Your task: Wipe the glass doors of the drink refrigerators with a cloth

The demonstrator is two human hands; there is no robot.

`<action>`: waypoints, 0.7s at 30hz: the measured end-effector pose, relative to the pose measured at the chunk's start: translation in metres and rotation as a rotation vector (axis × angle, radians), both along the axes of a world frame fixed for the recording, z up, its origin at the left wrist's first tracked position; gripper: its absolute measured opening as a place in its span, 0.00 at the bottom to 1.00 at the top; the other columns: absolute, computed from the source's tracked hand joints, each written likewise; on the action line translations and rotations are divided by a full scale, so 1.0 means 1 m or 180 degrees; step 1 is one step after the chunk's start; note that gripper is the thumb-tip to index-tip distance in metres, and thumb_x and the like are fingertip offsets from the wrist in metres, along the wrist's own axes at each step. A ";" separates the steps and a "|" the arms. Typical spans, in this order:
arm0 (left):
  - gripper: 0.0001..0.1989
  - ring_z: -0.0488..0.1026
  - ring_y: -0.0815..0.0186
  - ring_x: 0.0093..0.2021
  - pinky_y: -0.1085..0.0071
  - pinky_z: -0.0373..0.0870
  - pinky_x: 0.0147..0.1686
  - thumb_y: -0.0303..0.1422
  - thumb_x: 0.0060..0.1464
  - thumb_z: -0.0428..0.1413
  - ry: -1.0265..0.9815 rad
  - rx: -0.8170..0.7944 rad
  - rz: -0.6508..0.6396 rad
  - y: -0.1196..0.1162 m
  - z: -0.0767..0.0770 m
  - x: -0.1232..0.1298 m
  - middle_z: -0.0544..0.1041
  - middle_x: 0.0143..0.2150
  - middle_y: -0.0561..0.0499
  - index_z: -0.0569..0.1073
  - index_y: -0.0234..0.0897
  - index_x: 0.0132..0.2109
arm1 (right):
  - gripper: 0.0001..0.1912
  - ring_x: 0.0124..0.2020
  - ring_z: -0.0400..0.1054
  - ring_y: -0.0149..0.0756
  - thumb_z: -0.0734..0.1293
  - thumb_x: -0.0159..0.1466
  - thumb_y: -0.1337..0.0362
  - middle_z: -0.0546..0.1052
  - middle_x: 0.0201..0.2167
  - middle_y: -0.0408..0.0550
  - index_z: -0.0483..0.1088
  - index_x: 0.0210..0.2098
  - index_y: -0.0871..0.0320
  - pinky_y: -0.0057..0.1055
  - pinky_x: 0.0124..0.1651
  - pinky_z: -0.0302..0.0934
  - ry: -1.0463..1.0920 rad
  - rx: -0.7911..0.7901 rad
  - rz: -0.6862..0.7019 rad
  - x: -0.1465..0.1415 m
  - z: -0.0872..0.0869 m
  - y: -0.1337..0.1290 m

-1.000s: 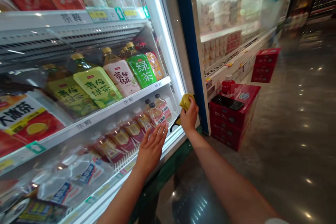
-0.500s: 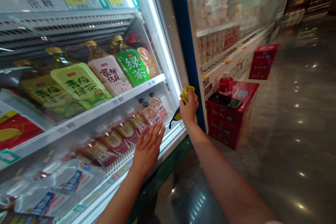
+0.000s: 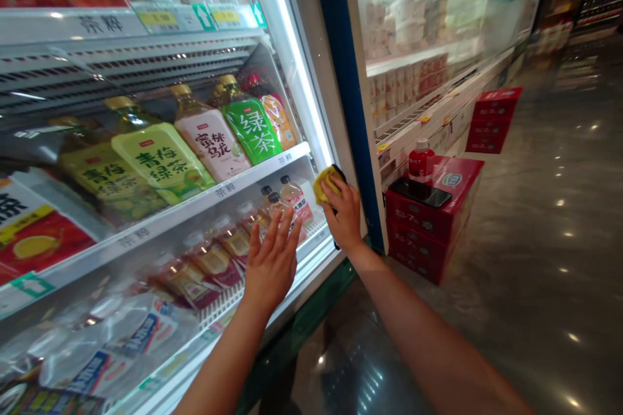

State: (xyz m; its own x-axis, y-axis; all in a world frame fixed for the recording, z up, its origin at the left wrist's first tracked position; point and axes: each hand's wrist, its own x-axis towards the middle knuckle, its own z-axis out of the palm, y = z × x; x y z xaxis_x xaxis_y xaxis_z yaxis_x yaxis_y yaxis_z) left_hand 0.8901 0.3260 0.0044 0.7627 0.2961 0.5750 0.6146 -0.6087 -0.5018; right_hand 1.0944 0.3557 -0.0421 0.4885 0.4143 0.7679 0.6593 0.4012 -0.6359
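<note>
In the head view my right hand (image 3: 343, 213) grips a yellow cloth (image 3: 325, 185) with a black edge or strap. The cloth is at the lower right of the drinks fridge, against the side frame (image 3: 311, 87) with its bright light strip. My left hand (image 3: 272, 266) is open, fingers stretched out and a little apart, in front of the lower shelf. It appears to rest on the fridge's clear glass front. Behind its fingertips stand small bottles (image 3: 295, 200) with dark caps. Large green tea bottles (image 3: 252, 126) fill the shelf above.
Right of the dark blue post (image 3: 346, 71) runs another chilled case (image 3: 413, 71). Before it, stacked red cartons (image 3: 457, 185) carry a black phone (image 3: 419, 191) and a red bottle (image 3: 421, 162). More red cartons (image 3: 494, 118) stand farther along the shiny floor (image 3: 535, 285).
My right hand has moved left with the cloth, from the outer frame edge onto the area beside the light strip. My left hand has stayed nearly in place; the view has shifted slightly.
</note>
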 end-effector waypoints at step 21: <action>0.44 0.40 0.56 0.77 0.49 0.31 0.75 0.29 0.60 0.55 -0.0346 0.0092 0.0533 -0.043 0.017 -0.093 0.43 0.78 0.50 0.42 0.47 0.76 | 0.21 0.62 0.62 0.44 0.58 0.70 0.65 0.70 0.62 0.57 0.73 0.58 0.58 0.50 0.67 0.55 0.0693 0.0257 -0.0301 -0.073 0.054 -0.012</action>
